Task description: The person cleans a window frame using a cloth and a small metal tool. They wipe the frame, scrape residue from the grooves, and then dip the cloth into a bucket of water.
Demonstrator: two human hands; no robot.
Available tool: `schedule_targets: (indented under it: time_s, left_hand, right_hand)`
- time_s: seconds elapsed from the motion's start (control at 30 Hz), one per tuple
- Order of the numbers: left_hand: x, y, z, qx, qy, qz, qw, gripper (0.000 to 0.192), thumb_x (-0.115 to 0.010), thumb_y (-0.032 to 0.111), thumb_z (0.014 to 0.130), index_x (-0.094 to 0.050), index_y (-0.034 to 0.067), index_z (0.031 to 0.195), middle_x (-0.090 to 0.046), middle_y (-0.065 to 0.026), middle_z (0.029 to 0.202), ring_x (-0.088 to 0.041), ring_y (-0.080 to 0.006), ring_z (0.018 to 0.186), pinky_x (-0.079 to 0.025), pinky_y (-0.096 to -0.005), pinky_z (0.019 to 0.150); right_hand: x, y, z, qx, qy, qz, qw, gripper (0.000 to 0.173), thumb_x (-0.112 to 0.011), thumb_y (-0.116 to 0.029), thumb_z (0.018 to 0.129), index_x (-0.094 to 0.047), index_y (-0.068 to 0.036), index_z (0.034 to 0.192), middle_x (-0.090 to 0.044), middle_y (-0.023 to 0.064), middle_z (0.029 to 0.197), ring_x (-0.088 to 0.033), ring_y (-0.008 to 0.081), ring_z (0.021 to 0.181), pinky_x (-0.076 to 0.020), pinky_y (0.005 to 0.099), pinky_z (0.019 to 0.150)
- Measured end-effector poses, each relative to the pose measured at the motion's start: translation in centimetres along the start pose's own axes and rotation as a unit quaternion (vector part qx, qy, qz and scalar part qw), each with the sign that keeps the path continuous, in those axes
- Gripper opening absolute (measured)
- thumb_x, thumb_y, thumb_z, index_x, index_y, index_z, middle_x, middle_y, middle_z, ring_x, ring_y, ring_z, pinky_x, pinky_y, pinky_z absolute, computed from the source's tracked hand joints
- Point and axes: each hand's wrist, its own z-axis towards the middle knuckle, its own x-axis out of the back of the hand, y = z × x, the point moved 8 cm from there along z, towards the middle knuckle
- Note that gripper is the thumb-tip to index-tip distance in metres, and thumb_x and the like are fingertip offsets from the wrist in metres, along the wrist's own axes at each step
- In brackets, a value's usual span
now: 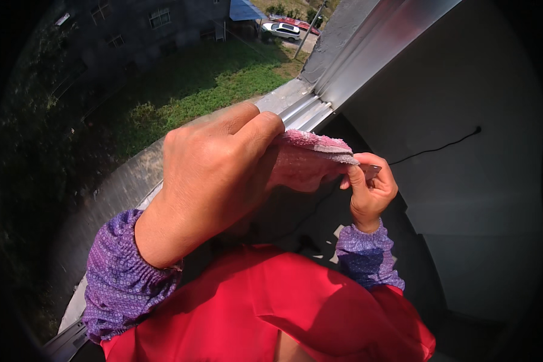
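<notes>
A folded pink and white terry cloth [305, 165] is stretched between my two hands at chest height. My left hand [217, 167], large and near the camera, is closed on the cloth's left end. At the other end, the thumb and fingers of my right hand [373, 185] pinch a corner. A small flat, shiny piece [372, 171] shows among the right fingers; what it is I cannot tell. Just beyond the cloth lies the aluminium window track [310, 113], joined to the upright aluminium window frame [371, 54]. Purple patterned sleeves cover both forearms.
The window opening gives onto a drop, with grass [199, 99], a grey building [158, 36] and a white car [281, 30] far below. A pale wall [475, 194] with a black cable [434, 149] stands to the right. Small pale pieces lie on the dark floor.
</notes>
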Motion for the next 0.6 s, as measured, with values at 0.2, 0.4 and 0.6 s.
schedule_targets:
  time_s: [0.2, 0.4, 0.6]
  left_hand:
    - [-8.4, -5.5, 0.9, 0.115, 0.027, -0.03, 0.993, 0.017, -0.068, 0.01, 0.075, -0.06, 0.008, 0.09, -0.061, -0.0086, 0.082, -0.063, -0.0319, 0.074, -0.049, -0.0396, 0.062]
    - [-18.1, -9.7, -1.3, 0.17, -0.13, -0.052, 0.975, 0.013, -0.065, 0.018, 0.079, -0.064, 0.009, 0.088, -0.064, -0.0131, 0.087, -0.063, -0.0372, 0.083, -0.049, -0.0471, 0.07]
    - [-19.4, -10.1, 0.9, 0.132, -0.209, -0.035, 0.968, 0.008, -0.066, 0.014, 0.075, -0.067, 0.009, 0.081, -0.065, -0.0125, 0.089, -0.063, -0.0354, 0.087, -0.05, -0.0445, 0.071]
  right_hand:
    - [-3.4, 3.4, 4.2, -0.027, 0.01, 0.032, 0.999, 0.016, -0.062, -0.006, 0.093, -0.058, 0.003, 0.105, -0.063, 0.0028, 0.078, -0.058, 0.0068, 0.059, -0.0482, 0.0212, 0.056]
    - [-1.3, 9.8, -0.2, -0.142, 0.02, -0.001, 0.99, 0.011, -0.06, -0.011, 0.095, -0.058, 0.0, 0.098, -0.059, 0.0008, 0.075, -0.057, 0.007, 0.057, -0.0459, 0.0217, 0.055]
    - [-0.6, 10.6, -2.3, -0.198, 0.004, 0.048, 0.979, 0.013, -0.059, -0.012, 0.096, -0.058, 0.001, 0.1, -0.07, 0.0107, 0.086, -0.057, 0.0079, 0.056, -0.0458, 0.0215, 0.055]
